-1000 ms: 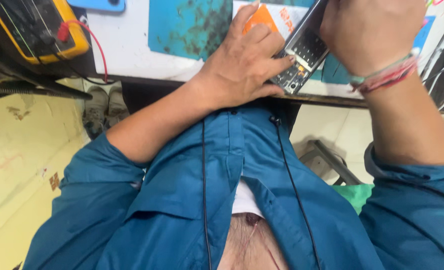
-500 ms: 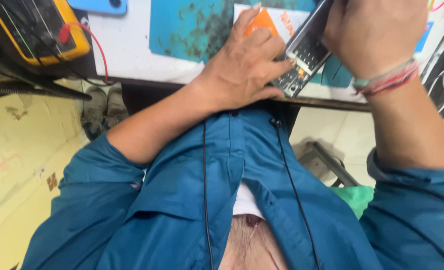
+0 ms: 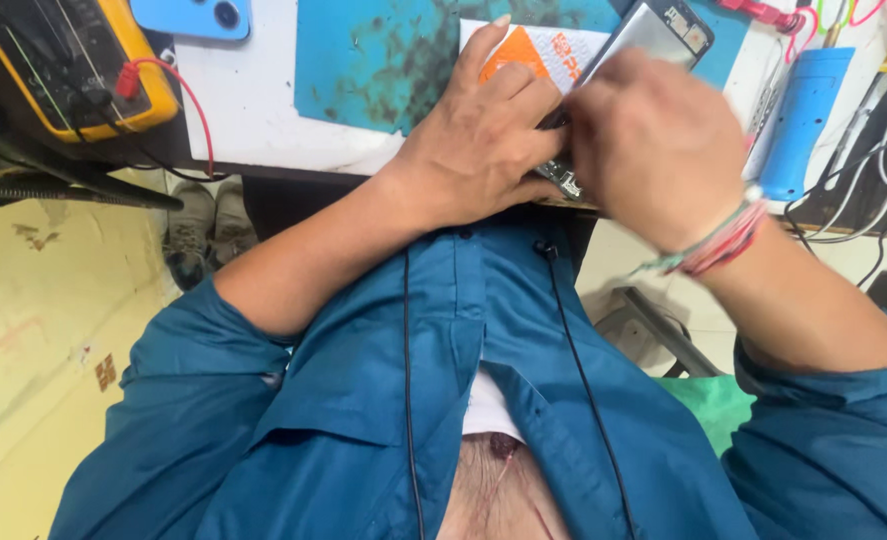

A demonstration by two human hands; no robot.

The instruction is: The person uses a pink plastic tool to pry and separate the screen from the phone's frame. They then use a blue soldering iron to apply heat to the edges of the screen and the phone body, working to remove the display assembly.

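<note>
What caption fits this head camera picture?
Left hand and right hand hold an opened phone over a blue mat.

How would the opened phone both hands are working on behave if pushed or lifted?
The opened phone looks thin, flat and rigid, so probably light and unlikely to roll. Its exposed circuitry suggests fragility. The left hand and right hand both grip it, so it seems apt to slide.

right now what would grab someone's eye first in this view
The two hands meeting at the table edge: the left hand steadies an opened phone while the right hand, blurred, with coloured threads at its wrist, works over it. Next comes the stained teal work mat under them, then the yellow multimeter with its red lead at the far upper left.
</note>
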